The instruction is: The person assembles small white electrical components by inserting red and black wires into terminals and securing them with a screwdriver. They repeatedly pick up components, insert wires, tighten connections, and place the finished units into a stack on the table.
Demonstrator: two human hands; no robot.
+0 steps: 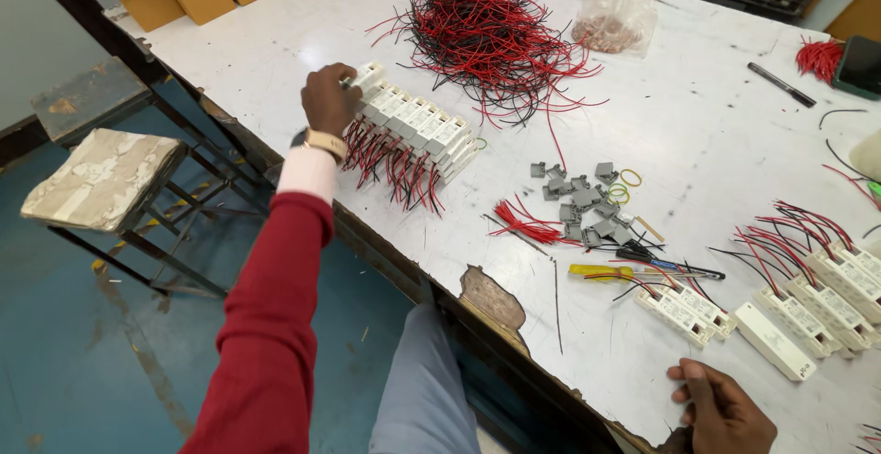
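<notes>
White plastic boxes (418, 128) with red and black wires stand stacked in a row on the surface (697, 133); the left hand (328, 98) grasps the row's far end box. The right hand (725, 410) rests loosely curled, empty, well apart from the row.

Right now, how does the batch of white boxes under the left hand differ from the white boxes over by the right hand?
The left batch is packed tightly in a neat stacked row, touched by the left hand; the right batch lies spread loosely, apart from the right hand, which rests on the table edge. The left batch holds more units. Both have red and black wires.
</notes>
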